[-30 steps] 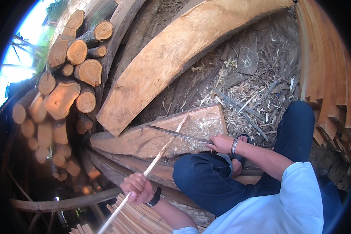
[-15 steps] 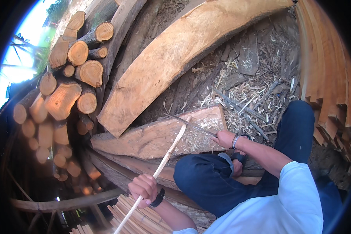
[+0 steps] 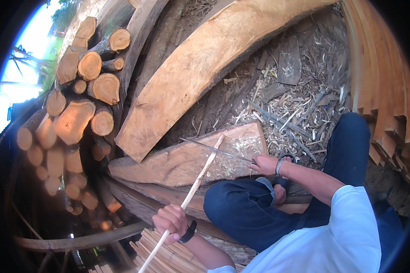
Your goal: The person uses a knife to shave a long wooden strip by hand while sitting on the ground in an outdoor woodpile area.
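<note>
My left hand [image 3: 170, 223] is closed around a long, pale, peeled wooden stick [image 3: 196, 184]. The stick slants up and to the right, its far end lying over a thick wooden slab [image 3: 150, 170]. In my right hand [image 3: 265, 164] is the handle end of a long, thin knife [image 3: 237, 156]. Its blade reaches leftward across the stick near the far end and seems to touch it. How the handle looks is hidden by my fingers. Small shavings lie on the slab's right part.
A big curved plank [image 3: 182, 73] lies beyond the slab. Stacked logs [image 3: 90, 65] fill the left, and long sawn boards [image 3: 382, 68] stand at the right. Wood shavings [image 3: 287, 109] cover the ground. Thin sticks [image 3: 161, 250] are bundled below my left hand.
My right hand and the knife have shifted slightly down, and the blade crosses the stick a little lower, with its tip farther left. My left hand still holds the stick.
</note>
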